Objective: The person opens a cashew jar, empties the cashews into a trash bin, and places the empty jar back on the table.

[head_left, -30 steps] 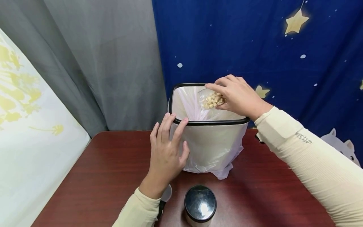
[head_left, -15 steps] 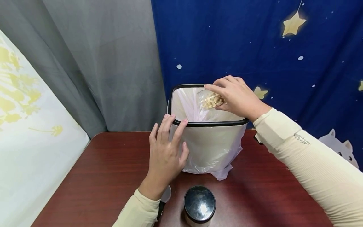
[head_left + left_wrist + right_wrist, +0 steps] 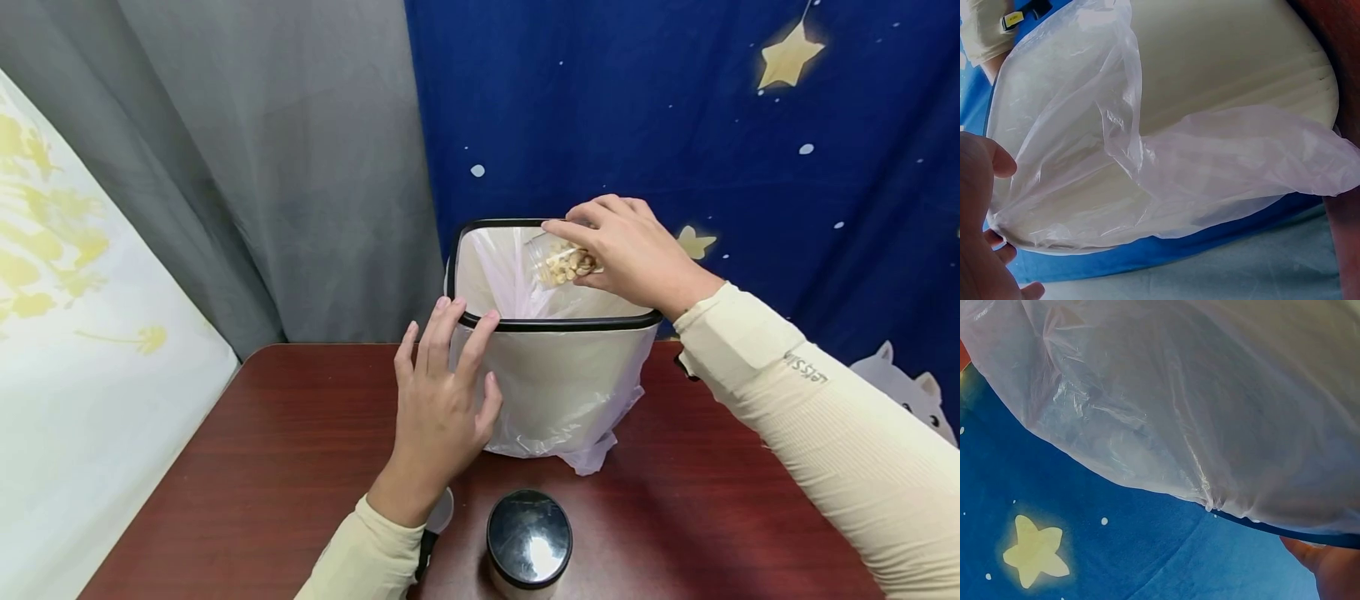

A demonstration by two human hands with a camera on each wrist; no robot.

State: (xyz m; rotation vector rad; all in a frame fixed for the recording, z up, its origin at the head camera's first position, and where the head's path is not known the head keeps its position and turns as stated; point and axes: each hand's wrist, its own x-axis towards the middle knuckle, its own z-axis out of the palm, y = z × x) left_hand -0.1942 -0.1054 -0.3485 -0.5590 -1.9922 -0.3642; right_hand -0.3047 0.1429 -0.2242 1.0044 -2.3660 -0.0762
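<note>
My right hand (image 3: 633, 254) grips a small clear jar (image 3: 538, 250) over the bin, tipped sideways with its mouth to the left. Pale nut-like pieces (image 3: 567, 265) lie inside it. The cream bin (image 3: 555, 375) has a black rim (image 3: 570, 325) and a thin pinkish plastic bag (image 3: 588, 458) lining it, folded down outside. My left hand (image 3: 438, 408) rests its spread fingertips at the rim's near left corner. In the left wrist view, that hand (image 3: 975, 206) is beside the bag-covered bin wall. Only part of the right hand (image 3: 1338, 569) shows past the rim in the right wrist view.
A round container with a shiny black lid (image 3: 528, 537) stands near the table's front. A pale round-ended object with a dark part (image 3: 441, 510) is partly hidden by the left wrist. Grey (image 3: 300, 167) and blue (image 3: 637, 100) curtains hang behind the reddish-brown table (image 3: 300, 433).
The view shifts slightly, and both hands keep their places. The jar stays tipped over the bin, with the pieces inside looking much the same.
</note>
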